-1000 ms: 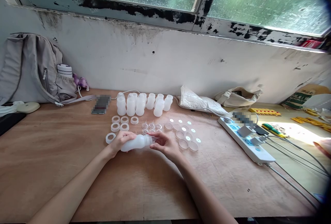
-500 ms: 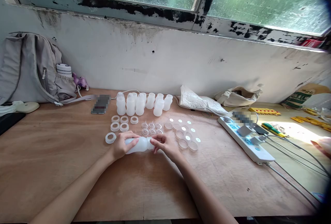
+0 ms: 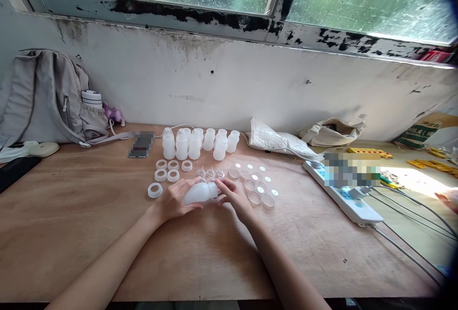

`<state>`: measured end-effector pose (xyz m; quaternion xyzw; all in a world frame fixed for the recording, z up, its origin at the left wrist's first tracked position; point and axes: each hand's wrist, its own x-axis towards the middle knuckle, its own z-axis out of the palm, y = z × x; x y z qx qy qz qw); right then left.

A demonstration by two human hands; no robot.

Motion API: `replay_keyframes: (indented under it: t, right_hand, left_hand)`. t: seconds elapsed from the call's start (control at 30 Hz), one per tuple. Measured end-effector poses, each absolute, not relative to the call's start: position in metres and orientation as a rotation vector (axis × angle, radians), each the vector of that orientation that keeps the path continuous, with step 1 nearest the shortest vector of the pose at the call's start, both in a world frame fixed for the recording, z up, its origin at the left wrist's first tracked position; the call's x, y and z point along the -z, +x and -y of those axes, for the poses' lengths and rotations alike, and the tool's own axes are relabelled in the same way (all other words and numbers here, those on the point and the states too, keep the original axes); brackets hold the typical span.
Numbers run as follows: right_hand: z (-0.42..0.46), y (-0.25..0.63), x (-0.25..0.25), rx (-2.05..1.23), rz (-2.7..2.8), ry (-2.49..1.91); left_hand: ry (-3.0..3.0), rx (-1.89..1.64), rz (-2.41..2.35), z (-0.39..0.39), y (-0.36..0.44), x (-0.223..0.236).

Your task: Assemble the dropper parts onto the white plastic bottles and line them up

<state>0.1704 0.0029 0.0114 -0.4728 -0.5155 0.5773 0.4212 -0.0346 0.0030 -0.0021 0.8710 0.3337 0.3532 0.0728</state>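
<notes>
A frosted baby bottle (image 3: pixel 199 193) lies on its side in the air above the table, its neck to the right. My left hand (image 3: pixel 176 199) is wrapped round its base end. At the neck, the fingers of my right hand (image 3: pixel 229 193) grip the rim, partly hiding it. Just behind the bottle sit several clear nipples (image 3: pixel 211 173), some covered by it. White screw rings (image 3: pixel 161 174) lie to the left of them. To the right are clear round caps (image 3: pixel 254 198) and small white discs (image 3: pixel 260 190).
Several frosted bottles (image 3: pixel 195 144) stand upright near the wall. A phone (image 3: pixel 140 144) and a grey backpack (image 3: pixel 36 95) are at the left. On the right lie a white bubble pouch (image 3: pixel 279 140), a power strip (image 3: pixel 352 207) with cables, and a hand (image 3: pixel 449 201) of another person at the edge.
The bottle has risen slightly and tilted, neck end higher. My left hand has shifted its hold on the base, and my right hand has moved a little right and up with the neck.
</notes>
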Motion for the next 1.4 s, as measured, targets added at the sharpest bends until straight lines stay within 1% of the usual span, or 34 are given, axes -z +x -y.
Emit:
replay_keyframes:
  t: [0.1,0.27,0.37,0.43,0.5,0.6,0.7,0.77,0.8,0.87,0.93,1.0,1.1,1.17,1.2,1.27,1.4]
  right_hand:
    - [-0.001,0.172,-0.017,-1.399,1.412,-1.065]
    - [-0.002,0.169,-0.009,-1.420,1.361,-1.106]
    - [-0.003,0.169,-0.005,-1.376,1.376,-1.171]
    - [-0.003,0.170,-0.008,-1.302,1.375,-1.177]
    - [-0.001,0.171,-0.013,-1.277,1.326,-1.088]
    - [0.004,0.169,-0.021,-1.398,1.274,-0.876]
    - [0.008,0.163,-0.021,-1.548,1.239,-0.785]
    - [0.007,0.154,-0.017,-1.531,1.159,-0.842]
    - [0.006,0.148,-0.015,-1.483,1.107,-0.897]
    - [0.003,0.136,-0.015,-1.350,1.018,-1.007]
    - [0.000,0.126,-0.021,-1.257,0.999,-1.051]
    - [-0.002,0.121,-0.031,-1.269,1.055,-0.986]
    - [-0.002,0.122,-0.047,-1.496,1.149,-0.778]
    - [-0.002,0.123,-0.051,-1.632,1.157,-0.723]
    - [-0.001,0.122,-0.050,-1.649,1.143,-0.729]
    - [-0.001,0.120,-0.047,-1.583,1.086,-0.754]
    - [-0.004,0.110,-0.037,-1.402,1.007,-0.782]
  left_hand:
    - [2.569,-1.073,-1.080,-0.003,-0.033,0.004]
    - [2.644,-1.029,-1.052,-0.002,-0.034,0.010]
    - [2.548,-1.060,-1.074,0.002,-0.027,0.008]
    - [2.339,-1.092,-1.129,0.007,-0.020,0.003]
    - [2.031,-1.074,-1.173,0.012,-0.011,-0.003]
    - [1.566,-0.888,-1.029,0.020,-0.001,-0.010]
    - [1.350,-0.664,-0.801,0.026,0.006,-0.007]
    - [1.438,-0.631,-0.852,0.028,0.010,-0.002]
    - [1.540,-0.681,-0.942,0.028,0.011,0.001]
    - [1.751,-0.876,-1.150,0.027,0.010,0.004]
    - [1.843,-1.037,-1.255,0.024,0.006,0.002]
    - [1.725,-1.004,-1.186,0.022,-0.001,-0.005]
    - [1.295,-0.735,-0.786,0.023,-0.010,-0.016]
    - [1.079,-0.656,-0.599,0.024,-0.013,-0.020]
    - [1.050,-0.663,-0.589,0.025,-0.013,-0.020]
    - [1.137,-0.732,-0.689,0.023,-0.011,-0.017]
    - [1.535,-0.952,-0.949,0.016,-0.007,-0.006]
